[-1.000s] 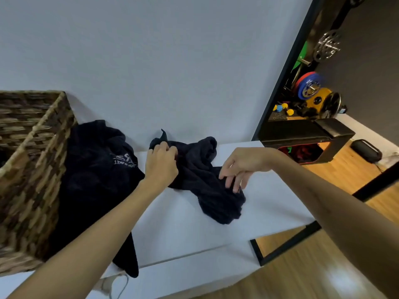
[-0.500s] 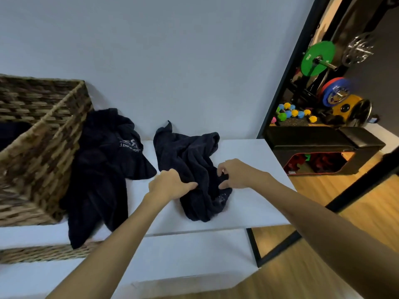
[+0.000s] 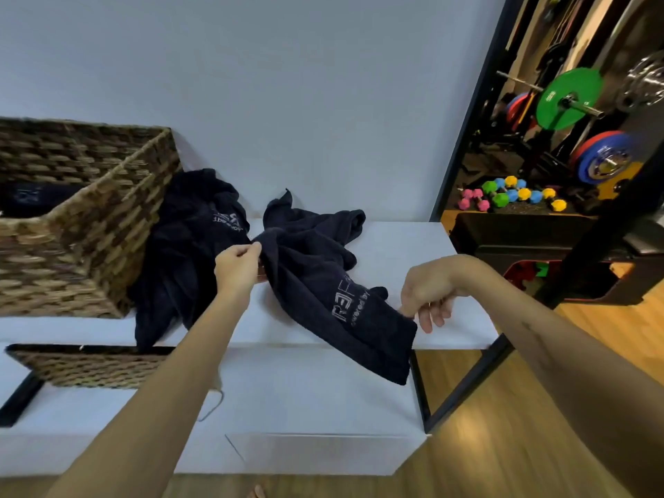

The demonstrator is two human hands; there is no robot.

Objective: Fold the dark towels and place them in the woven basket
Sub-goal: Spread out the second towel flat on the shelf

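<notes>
Dark towel [image 3: 316,282] edges pinched: left hand [image 3: 237,266], right hand [image 3: 425,294].

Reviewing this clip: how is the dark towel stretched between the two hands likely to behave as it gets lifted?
Probably floppy: the dark towel sags between the left hand and right hand, and its lower edge droops over the white table edge. Likely not slippery, since pinches at two edges hold it. The loose bunched part behind will probably drag along.

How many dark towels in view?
3. One stretched between the left hand and right hand over the white table; one heaped against the woven basket at; one inside it. More may lie hidden there.
</notes>
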